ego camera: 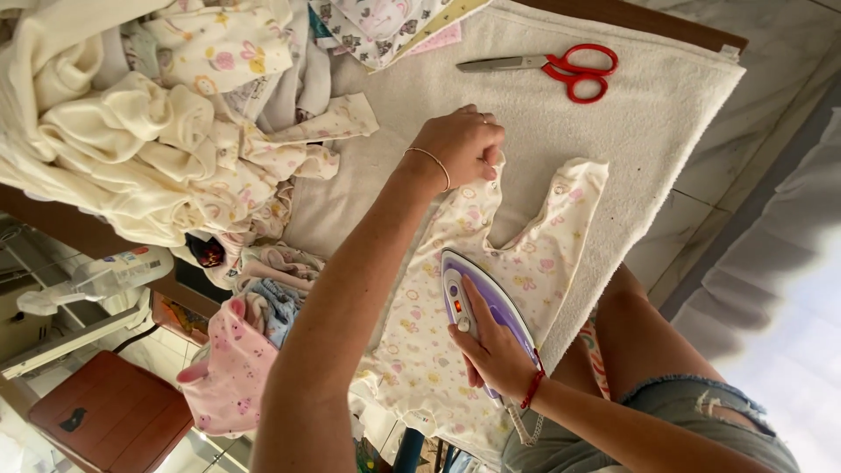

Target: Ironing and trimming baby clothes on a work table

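Note:
A small cream baby garment point(534, 254) with a flower print lies flat on a white towel point(648, 114). My left hand point(460, 144) presses down on the garment's upper edge, fingers curled on the cloth, a thin bangle on the wrist. My right hand point(491, 346) grips the handle of a purple and white iron point(477, 293), which rests on the garment's middle. A red thread band circles that wrist.
Red-handled scissors point(561, 66) lie at the towel's far end. A heap of cream and printed baby clothes point(149, 123) fills the left. Pink clothes point(232, 368) hang off the near edge. A spray bottle point(118, 271) and a brown stool point(109, 412) are below left.

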